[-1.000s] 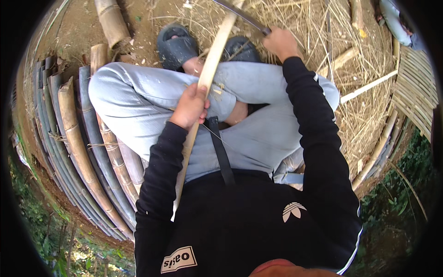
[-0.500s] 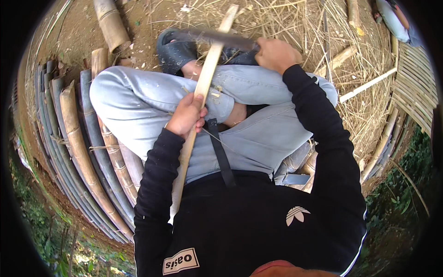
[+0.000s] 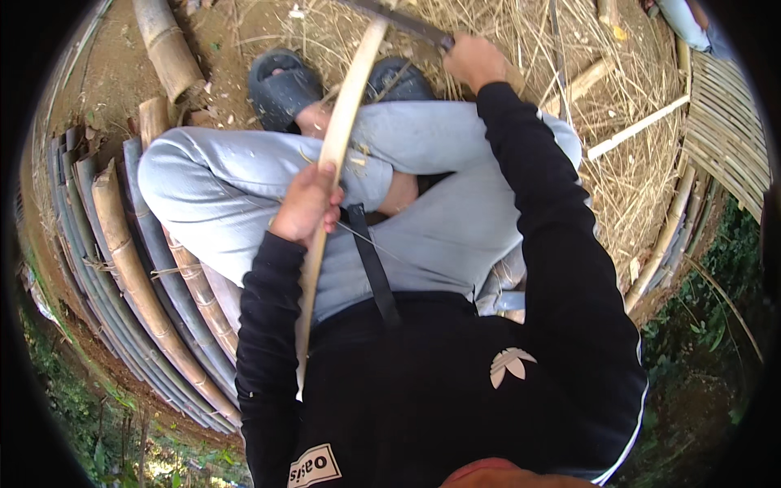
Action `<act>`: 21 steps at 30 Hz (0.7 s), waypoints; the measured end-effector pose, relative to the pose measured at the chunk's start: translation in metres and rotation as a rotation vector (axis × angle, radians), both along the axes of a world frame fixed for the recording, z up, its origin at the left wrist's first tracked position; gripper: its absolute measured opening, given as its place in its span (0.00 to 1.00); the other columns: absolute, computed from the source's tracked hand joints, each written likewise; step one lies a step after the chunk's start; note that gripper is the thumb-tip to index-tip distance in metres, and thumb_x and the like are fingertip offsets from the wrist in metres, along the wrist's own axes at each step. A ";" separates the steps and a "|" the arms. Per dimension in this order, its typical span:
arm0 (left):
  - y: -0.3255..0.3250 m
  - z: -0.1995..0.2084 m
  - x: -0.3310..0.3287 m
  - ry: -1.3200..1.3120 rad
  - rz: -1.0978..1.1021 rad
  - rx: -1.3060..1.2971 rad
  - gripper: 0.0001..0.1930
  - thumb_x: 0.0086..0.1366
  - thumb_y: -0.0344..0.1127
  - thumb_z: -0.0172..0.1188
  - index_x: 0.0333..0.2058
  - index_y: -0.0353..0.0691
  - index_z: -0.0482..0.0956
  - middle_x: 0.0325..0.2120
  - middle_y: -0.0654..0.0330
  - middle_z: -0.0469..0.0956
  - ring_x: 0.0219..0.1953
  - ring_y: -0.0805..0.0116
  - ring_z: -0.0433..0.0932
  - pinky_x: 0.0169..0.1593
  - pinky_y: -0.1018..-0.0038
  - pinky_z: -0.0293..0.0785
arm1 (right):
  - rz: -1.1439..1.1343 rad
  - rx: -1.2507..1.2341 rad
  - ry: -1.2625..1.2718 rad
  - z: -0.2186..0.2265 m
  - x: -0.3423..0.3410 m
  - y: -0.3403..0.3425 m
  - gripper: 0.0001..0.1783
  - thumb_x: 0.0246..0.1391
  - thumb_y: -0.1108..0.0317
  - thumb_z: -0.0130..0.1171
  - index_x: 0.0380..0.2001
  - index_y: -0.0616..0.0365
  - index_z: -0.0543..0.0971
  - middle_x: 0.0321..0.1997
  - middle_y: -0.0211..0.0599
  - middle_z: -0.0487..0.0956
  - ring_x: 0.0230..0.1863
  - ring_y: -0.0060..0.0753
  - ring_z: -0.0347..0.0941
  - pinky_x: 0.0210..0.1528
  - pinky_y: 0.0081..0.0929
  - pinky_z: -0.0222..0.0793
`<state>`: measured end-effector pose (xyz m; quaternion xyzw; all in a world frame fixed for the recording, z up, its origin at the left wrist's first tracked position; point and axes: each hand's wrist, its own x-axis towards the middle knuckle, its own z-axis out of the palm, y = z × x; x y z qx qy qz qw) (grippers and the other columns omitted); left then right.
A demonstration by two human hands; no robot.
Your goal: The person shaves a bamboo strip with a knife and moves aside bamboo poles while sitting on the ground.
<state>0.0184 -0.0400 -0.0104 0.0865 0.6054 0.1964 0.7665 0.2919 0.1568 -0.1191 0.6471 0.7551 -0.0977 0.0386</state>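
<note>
A long pale strip of split bamboo (image 3: pixel 348 106) runs from beside my waist, across my crossed legs, to the far edge of view. My left hand (image 3: pixel 309 202) is closed round it at about its middle, the thumb lying along its upper face. My right hand (image 3: pixel 474 60) grips the handle of a long dark-bladed knife (image 3: pixel 409 25) beyond my right knee. The blade crosses the far end of the strip, and its tip runs out of the top of the picture. Whether its edge bites into the bamboo cannot be made out.
Bamboo poles (image 3: pixel 134 252) lie side by side on my left. A thick bamboo piece (image 3: pixel 167 53) rests at the far left. Straw and shavings (image 3: pixel 521 24) cover the ground ahead, with a pale stick (image 3: pixel 639 128) at right. Another person's leg (image 3: pixel 685 24) shows at the far right.
The knife, blurred across the strip earlier, has moved outward to the strip's far end. My left hand keeps its hold. The whole view has shifted slightly.
</note>
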 end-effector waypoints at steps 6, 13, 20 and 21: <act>-0.007 -0.001 -0.007 -0.031 0.041 -0.036 0.11 0.71 0.47 0.45 0.41 0.47 0.64 0.18 0.68 0.63 0.11 0.81 0.58 0.13 0.83 0.58 | 0.295 -0.051 0.041 0.016 -0.016 -0.036 0.15 0.49 0.60 0.49 0.35 0.57 0.78 0.29 0.52 0.81 0.33 0.55 0.79 0.35 0.48 0.74; -0.030 0.013 -0.009 -0.077 -0.016 -0.075 0.12 0.71 0.47 0.44 0.43 0.47 0.64 0.18 0.68 0.63 0.11 0.79 0.58 0.13 0.80 0.60 | -0.022 -0.135 -0.034 0.012 -0.008 -0.025 0.17 0.47 0.58 0.53 0.38 0.55 0.79 0.34 0.51 0.81 0.36 0.53 0.79 0.40 0.46 0.75; -0.032 0.024 -0.007 -0.082 0.015 -0.049 0.12 0.71 0.46 0.44 0.40 0.43 0.64 0.18 0.67 0.63 0.11 0.80 0.59 0.13 0.81 0.60 | -0.170 -0.165 0.014 0.007 -0.012 -0.024 0.18 0.44 0.57 0.55 0.37 0.52 0.81 0.38 0.51 0.81 0.41 0.54 0.78 0.44 0.46 0.73; -0.035 0.032 -0.012 -0.095 0.043 -0.054 0.12 0.71 0.45 0.44 0.40 0.43 0.65 0.18 0.67 0.64 0.11 0.79 0.59 0.13 0.81 0.60 | -0.221 -0.228 0.011 0.013 -0.014 -0.017 0.19 0.45 0.56 0.54 0.40 0.52 0.81 0.40 0.51 0.81 0.44 0.54 0.77 0.47 0.45 0.73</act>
